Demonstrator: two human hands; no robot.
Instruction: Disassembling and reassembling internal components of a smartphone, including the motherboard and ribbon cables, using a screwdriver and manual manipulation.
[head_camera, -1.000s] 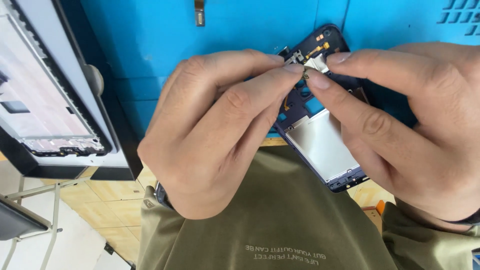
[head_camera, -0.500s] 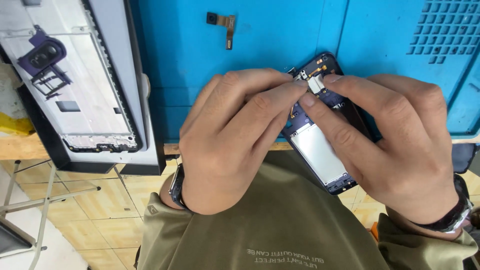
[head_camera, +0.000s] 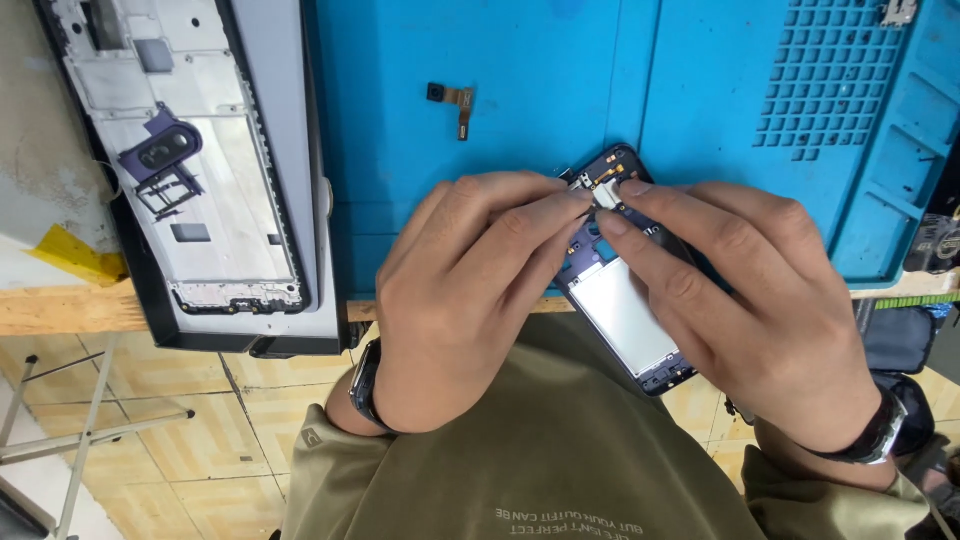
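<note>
Both hands meet over an opened phone (head_camera: 628, 310) held at the near edge of a blue work mat (head_camera: 520, 120). The left hand (head_camera: 460, 290) and the right hand (head_camera: 740, 300) pinch together on a small white part (head_camera: 606, 194) at the phone's upper end, fingertips touching it from either side. A small camera piece with a ribbon cable (head_camera: 452, 101) lies on the mat beyond the hands. Well to the left rests a phone frame (head_camera: 190, 160).

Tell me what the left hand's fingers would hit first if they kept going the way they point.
The left hand points up and right; its fingertips already meet the small part on the phone frame, with the right hand's fingertips just beyond.
</note>
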